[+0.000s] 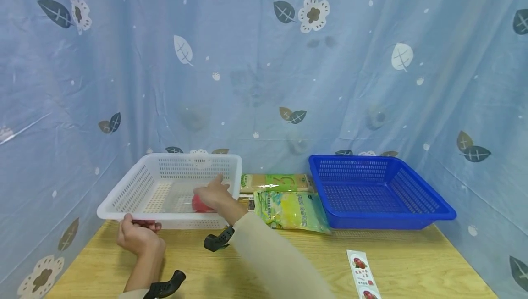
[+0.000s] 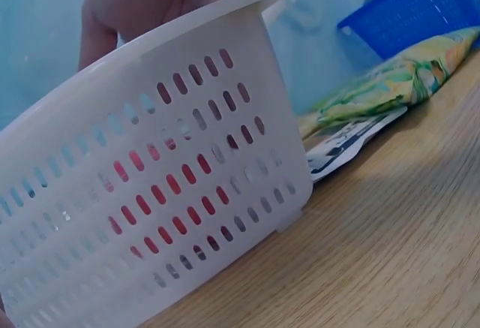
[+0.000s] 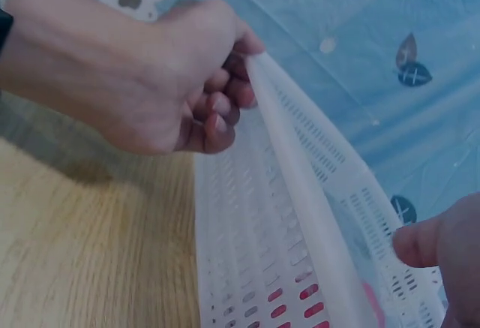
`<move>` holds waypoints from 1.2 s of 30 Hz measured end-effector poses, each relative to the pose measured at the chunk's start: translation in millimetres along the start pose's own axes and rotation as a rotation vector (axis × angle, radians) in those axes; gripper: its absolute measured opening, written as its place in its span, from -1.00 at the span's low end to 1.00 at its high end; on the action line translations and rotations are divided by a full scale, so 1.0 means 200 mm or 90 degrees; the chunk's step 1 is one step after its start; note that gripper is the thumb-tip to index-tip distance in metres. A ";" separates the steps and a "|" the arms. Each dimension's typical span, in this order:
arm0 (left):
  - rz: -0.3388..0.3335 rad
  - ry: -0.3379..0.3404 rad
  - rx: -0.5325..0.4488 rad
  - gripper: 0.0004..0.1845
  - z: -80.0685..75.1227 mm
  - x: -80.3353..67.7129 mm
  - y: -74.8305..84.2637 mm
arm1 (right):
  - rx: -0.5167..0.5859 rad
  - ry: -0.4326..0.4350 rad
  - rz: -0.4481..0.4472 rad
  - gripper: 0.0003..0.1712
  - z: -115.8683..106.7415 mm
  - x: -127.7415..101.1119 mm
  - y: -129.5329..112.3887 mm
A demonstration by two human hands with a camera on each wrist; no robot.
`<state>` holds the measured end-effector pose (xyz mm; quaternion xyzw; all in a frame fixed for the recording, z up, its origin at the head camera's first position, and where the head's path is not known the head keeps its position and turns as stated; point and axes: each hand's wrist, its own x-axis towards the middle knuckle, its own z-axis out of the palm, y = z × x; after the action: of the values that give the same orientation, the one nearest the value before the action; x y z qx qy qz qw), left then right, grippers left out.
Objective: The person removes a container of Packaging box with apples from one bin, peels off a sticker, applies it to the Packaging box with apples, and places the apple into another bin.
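A white plastic basket (image 1: pixel 173 224) with slotted walls stands at the left of the table. My left hand (image 1: pixel 139 236) grips its front rim near the left corner, thumb on top and fingers curled beneath; the right wrist view shows this left hand (image 3: pixel 172 80) too. Inside the basket lie a red thing (image 1: pixel 200 204), its kind unclear, and a clear, see-through sheet or package (image 1: pixel 178 196). My right hand (image 1: pixel 216 196) reaches over the basket's right side, fingers spread above the red thing. Its thumb (image 3: pixel 427 244) looks straight in the right wrist view; contact cannot be told.
A blue basket (image 1: pixel 383 222) stands at the right. Between the baskets lie a green-yellow packet (image 1: pixel 290 209) and a brown-green package (image 1: pixel 274 183). A white strip with fruit pictures (image 1: pixel 363 274) lies on the wooden table (image 1: pixel 416 267). A patterned blue curtain (image 1: pixel 255 83) surrounds it.
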<state>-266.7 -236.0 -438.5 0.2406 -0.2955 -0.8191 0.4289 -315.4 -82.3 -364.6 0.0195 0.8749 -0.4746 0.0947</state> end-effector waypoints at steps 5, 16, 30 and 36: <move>0.003 0.000 0.014 -0.57 0.00 0.00 0.00 | 0.030 -0.024 0.014 0.12 0.03 0.06 0.02; 0.017 -0.005 0.012 -0.58 0.01 -0.01 0.00 | 0.011 0.001 -0.042 -0.12 0.06 0.09 0.04; -0.039 0.008 -0.005 -0.69 0.03 -0.05 0.02 | 0.250 -0.066 -0.066 -0.18 0.04 0.08 0.05; -0.050 0.014 -0.003 -0.72 0.03 -0.06 0.03 | 0.313 -0.057 -0.079 -0.17 0.03 0.09 0.05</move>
<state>-261.5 -227.3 -429.7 0.2597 -0.2793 -0.8332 0.4003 -330.8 -82.3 -378.7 -0.0328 0.7276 -0.6783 0.0968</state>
